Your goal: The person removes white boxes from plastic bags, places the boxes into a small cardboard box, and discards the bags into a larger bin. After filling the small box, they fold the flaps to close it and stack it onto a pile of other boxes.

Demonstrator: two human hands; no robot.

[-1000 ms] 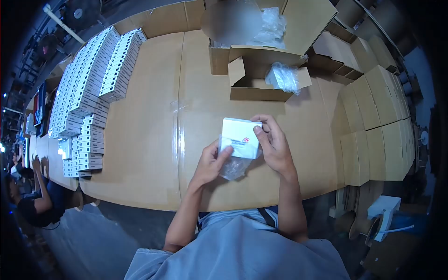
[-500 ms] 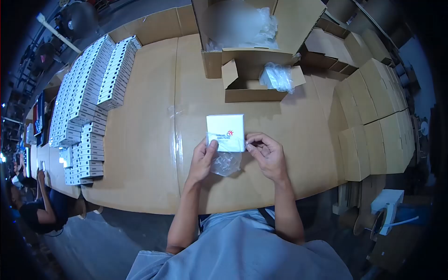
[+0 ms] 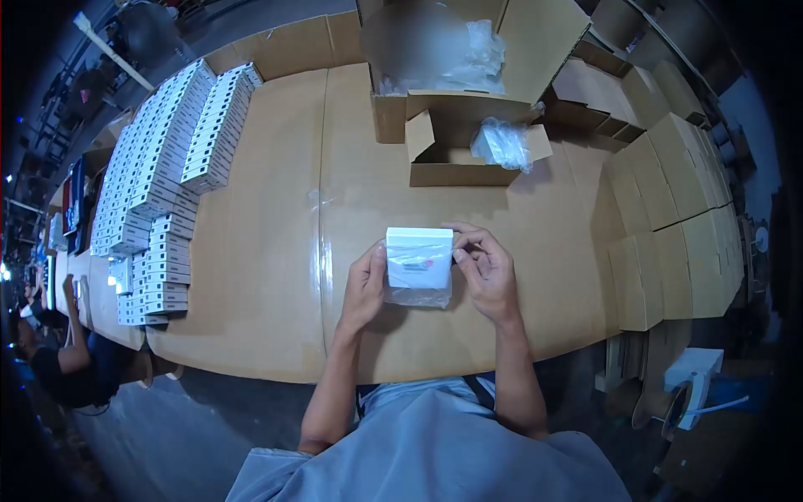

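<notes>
A small white box (image 3: pixel 418 237) with a red mark sits inside a clear plastic bag (image 3: pixel 420 298), whose film covers most of its face. My left hand (image 3: pixel 365 286) grips the left side of the bagged box, thumb along its edge. At the upper right corner, my right hand (image 3: pixel 485 274) pinches the bag between thumb and fingers. The fingers behind the box are hidden. Only the top strip of the box looks free of film, and the bag hangs loose below its lower edge.
Stacks of small white boxes (image 3: pixel 159 159) stand at the left. An open carton (image 3: pixel 464 175) with bagged items (image 3: pixel 502 145) lies ahead, before a larger carton (image 3: pixel 389 117) of plastic bags. Cardboard cartons (image 3: pixel 669 226) line the right. A person (image 3: pixel 75 360) sits at far left.
The box has tilted, come slightly nearer and shifted right. Plastic film now covers more of it, higher up its face. Both hands moved a little with it.
</notes>
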